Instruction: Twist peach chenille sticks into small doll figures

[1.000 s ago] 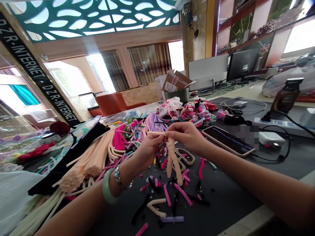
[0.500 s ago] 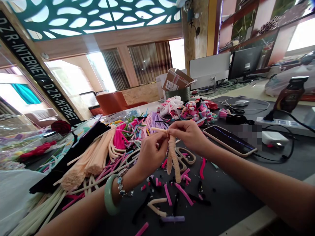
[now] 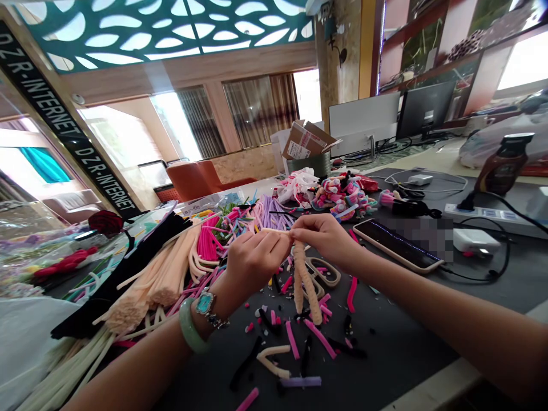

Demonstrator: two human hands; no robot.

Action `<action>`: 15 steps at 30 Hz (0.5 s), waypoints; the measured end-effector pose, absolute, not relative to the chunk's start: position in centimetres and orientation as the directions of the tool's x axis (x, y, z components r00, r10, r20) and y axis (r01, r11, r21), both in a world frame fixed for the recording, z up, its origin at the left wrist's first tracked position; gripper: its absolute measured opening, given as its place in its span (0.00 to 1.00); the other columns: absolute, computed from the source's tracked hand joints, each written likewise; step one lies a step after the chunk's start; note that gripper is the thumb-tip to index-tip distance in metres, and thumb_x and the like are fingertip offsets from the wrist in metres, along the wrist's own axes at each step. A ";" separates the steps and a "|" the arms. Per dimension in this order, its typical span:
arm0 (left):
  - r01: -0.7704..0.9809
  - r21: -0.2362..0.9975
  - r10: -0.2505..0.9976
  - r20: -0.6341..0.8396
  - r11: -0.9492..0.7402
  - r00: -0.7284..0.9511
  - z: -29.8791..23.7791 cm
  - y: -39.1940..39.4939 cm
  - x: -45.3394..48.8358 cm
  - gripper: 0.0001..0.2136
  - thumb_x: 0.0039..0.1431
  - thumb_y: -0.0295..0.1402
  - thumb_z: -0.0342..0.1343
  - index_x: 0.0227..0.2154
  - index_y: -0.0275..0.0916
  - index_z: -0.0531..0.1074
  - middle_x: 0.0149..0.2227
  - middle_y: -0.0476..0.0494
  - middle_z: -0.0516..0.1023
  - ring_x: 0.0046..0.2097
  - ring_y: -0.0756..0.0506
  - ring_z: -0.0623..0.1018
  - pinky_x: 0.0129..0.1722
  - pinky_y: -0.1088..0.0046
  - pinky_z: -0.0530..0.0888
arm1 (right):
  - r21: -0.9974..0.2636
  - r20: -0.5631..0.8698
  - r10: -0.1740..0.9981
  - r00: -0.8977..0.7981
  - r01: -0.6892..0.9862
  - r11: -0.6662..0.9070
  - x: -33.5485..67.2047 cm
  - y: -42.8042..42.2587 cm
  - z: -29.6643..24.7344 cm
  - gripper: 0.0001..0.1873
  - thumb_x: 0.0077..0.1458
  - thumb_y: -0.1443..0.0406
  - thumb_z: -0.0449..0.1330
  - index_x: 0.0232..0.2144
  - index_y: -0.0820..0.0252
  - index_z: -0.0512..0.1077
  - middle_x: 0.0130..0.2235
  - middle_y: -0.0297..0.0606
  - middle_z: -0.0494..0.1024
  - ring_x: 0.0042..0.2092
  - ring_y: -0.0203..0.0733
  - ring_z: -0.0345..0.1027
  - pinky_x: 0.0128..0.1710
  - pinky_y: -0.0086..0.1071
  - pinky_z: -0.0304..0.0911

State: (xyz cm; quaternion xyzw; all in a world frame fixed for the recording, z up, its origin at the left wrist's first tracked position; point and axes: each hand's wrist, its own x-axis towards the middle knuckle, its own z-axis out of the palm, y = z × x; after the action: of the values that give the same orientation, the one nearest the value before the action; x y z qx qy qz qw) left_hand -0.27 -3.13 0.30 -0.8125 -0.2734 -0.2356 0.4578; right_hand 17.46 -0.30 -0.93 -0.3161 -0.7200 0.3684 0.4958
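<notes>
Two coiled lengths of a peach pipe cleaner figure (image 3: 305, 279) hang down like legs below my fingers. My right hand (image 3: 322, 234) pinches its top between thumb and fingertips. My left hand (image 3: 258, 256) is closed beside it, fingers curled round a straight peach pipe cleaner end that shows above the knuckles. Both hands meet at the top of the figure, so the join is hidden. Behind the hanging lengths lies a pair of beige-handled scissors (image 3: 327, 273), partly covered. A bent peach pipe cleaner piece (image 3: 269, 361) rests on the dark table (image 3: 385, 342) below.
Pink, black and purple cut-offs (image 3: 320, 338) are scattered in front. Peach pipe cleaner bundles (image 3: 160, 279) and a black bundle (image 3: 124, 274) lie at left. A phone (image 3: 398, 245), a white charger (image 3: 476, 242) and a power strip (image 3: 488, 214) sit at right, a brown bottle (image 3: 505, 165) behind them.
My left hand has turned over so its back and knuckles show, and the bracelet has rotated with the wrist. The hanging coiled lengths have swung slightly right and lower. My right hand keeps its pinch.
</notes>
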 end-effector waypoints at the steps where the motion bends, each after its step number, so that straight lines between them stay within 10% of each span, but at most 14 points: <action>1: 0.647 -0.631 0.201 0.631 -0.428 0.749 0.4 -3.0 -0.4 0.05 0.61 0.31 0.50 0.32 0.38 0.70 0.28 0.48 0.77 0.30 0.49 0.74 0.28 0.70 0.61 | -0.845 0.478 0.822 -0.308 0.092 0.526 17.5 -0.3 -0.9 0.09 0.48 0.64 0.57 0.22 0.65 0.71 0.22 0.30 0.66 0.26 0.33 0.58 0.28 0.28 0.55; 15: 0.498 -0.714 0.076 0.534 -0.492 0.842 1.4 -1.7 -1.8 0.05 0.59 0.30 0.53 0.38 0.38 0.71 0.24 0.50 0.72 0.29 0.48 0.69 0.27 0.69 0.59 | -0.827 0.465 0.814 -0.347 0.158 0.540 17.5 0.0 -1.1 0.10 0.49 0.64 0.56 0.23 0.65 0.72 0.22 0.32 0.67 0.27 0.34 0.58 0.29 0.28 0.55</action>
State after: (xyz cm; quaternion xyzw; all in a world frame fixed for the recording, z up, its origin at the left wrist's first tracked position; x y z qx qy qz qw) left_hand -1.76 -1.71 1.36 -0.8346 -0.1721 -0.2225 0.4736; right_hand 17.53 0.03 -1.08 -0.3277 -0.7420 0.3504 0.4682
